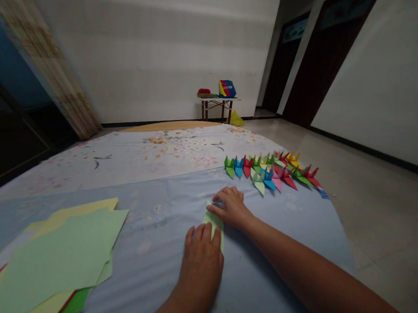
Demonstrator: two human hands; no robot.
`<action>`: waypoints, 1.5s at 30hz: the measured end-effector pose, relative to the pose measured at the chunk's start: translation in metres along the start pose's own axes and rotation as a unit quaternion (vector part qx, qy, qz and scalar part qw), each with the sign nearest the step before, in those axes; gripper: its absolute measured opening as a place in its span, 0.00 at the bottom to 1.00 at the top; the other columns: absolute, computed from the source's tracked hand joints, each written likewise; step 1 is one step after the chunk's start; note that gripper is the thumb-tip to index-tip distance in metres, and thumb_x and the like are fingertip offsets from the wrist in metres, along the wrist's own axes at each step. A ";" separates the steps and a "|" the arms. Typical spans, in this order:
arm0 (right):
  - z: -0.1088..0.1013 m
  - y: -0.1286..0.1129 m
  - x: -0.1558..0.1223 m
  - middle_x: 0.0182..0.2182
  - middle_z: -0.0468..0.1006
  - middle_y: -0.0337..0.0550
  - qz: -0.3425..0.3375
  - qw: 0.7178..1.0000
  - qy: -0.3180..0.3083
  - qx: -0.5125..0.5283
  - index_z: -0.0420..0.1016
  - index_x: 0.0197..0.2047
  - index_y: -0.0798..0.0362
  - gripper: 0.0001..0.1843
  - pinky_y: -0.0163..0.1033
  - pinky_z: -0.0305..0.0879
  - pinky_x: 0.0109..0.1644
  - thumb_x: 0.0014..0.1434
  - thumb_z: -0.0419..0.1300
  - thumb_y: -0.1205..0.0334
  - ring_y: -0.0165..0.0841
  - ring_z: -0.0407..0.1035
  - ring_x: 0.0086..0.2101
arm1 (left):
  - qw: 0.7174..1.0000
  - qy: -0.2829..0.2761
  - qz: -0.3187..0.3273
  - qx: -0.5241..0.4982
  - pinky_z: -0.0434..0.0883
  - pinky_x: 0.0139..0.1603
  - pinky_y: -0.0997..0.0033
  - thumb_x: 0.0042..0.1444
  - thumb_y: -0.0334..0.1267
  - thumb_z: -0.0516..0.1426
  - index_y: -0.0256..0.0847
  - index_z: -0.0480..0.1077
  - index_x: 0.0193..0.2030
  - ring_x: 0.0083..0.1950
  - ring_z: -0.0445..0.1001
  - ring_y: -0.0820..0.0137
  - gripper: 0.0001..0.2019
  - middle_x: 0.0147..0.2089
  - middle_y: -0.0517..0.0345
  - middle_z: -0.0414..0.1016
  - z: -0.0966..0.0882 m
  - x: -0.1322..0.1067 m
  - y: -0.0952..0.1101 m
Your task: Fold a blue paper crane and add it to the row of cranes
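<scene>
The left hand (201, 266) is lying open on the light, bendy green paper (214, 225), and the right hand (232, 208) is pinching its narrow top end.

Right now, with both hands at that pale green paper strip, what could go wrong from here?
The pale green paper strip lies on a light blue cloth that shows creases, so it might shift between the left hand and right hand. The origami cranes stand close beyond the right hand, so a careless reach could knock them. The loose stack of coloured paper has nothing weighing it down and could slide.
</scene>
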State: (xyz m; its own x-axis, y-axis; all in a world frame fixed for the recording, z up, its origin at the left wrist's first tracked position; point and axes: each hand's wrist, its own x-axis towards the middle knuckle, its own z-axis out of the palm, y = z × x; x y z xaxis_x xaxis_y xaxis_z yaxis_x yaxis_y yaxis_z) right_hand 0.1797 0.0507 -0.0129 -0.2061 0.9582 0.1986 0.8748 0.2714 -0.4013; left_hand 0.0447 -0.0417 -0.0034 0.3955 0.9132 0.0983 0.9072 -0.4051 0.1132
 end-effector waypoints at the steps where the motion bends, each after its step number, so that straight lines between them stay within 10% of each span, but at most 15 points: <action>1: 0.002 -0.001 0.002 0.41 0.69 0.43 0.005 1.000 -0.004 -0.003 0.73 0.40 0.49 0.18 0.43 0.48 0.48 0.54 0.58 0.44 0.39 0.57 0.45 | 1.000 0.000 -0.003 -0.002 0.54 0.62 0.50 0.53 0.29 0.49 0.40 0.64 0.58 0.59 0.62 0.58 0.24 0.57 0.48 0.68 0.001 0.000 0.000; 38: 0.001 0.003 0.043 0.30 0.77 0.40 0.133 0.988 -0.018 0.074 0.77 0.31 0.50 0.17 0.39 0.53 0.41 0.56 0.53 0.48 0.36 0.65 0.40 | 1.000 -0.002 0.009 0.006 0.52 0.63 0.47 0.54 0.28 0.48 0.40 0.65 0.56 0.61 0.61 0.60 0.22 0.58 0.47 0.67 0.006 -0.002 -0.003; 45: -0.003 -0.002 0.020 0.35 0.73 0.42 0.063 0.996 -0.057 0.021 0.75 0.31 0.49 0.23 0.41 0.52 0.42 0.39 0.65 0.39 0.40 0.61 0.42 | 1.000 0.004 0.008 0.012 0.51 0.64 0.48 0.54 0.29 0.48 0.41 0.64 0.57 0.61 0.61 0.61 0.23 0.59 0.47 0.66 0.008 -0.002 -0.002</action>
State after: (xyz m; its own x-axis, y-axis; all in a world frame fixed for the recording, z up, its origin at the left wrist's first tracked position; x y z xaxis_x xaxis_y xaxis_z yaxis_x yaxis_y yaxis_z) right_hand 0.1757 0.0692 -0.0053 -0.1463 0.9883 0.0426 0.8787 0.1496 -0.4534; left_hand 0.0434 -0.0425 -0.0120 0.4097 0.9058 0.1082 0.9037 -0.4192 0.0869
